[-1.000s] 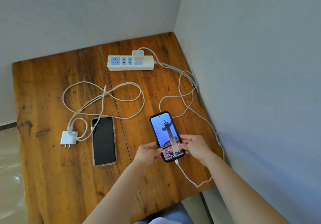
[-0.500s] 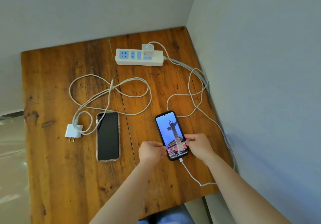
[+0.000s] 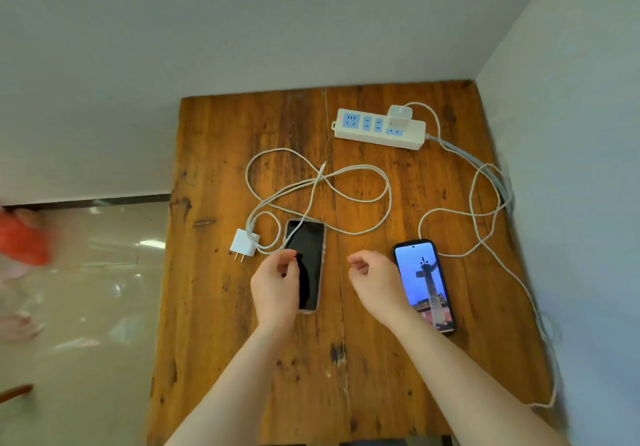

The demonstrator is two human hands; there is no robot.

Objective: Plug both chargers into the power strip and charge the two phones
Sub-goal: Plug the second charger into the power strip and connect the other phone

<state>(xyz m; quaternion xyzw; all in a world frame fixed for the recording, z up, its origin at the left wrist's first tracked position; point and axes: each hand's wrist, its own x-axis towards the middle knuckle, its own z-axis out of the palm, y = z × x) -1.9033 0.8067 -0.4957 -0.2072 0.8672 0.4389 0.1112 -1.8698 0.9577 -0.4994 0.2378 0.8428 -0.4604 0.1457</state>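
Note:
A white power strip point(image 3: 379, 129) lies at the table's far right with one white charger point(image 3: 399, 116) plugged in; its cable point(image 3: 481, 217) loops down the right side. A lit phone point(image 3: 424, 283) in a black case lies flat on the right. A dark-screened phone point(image 3: 306, 262) lies left of centre. Just left of it sits a loose white charger point(image 3: 245, 243), its cable point(image 3: 346, 182) coiled above with a free plug end. My left hand point(image 3: 277, 283) hovers over the dark phone's left edge, fingers loosely curled, empty. My right hand point(image 3: 374, 281) hangs empty between the phones.
The wooden table point(image 3: 214, 307) stands in a corner with grey walls behind and to the right. Tiled floor point(image 3: 86, 307) lies to the left, where a blurred red shape point(image 3: 24, 241) shows. The plugged cable trails off the table's right edge.
Both hands have let go of the lit phone, which now lies on the table. They have moved left toward the dark phone. The camera view has shifted left.

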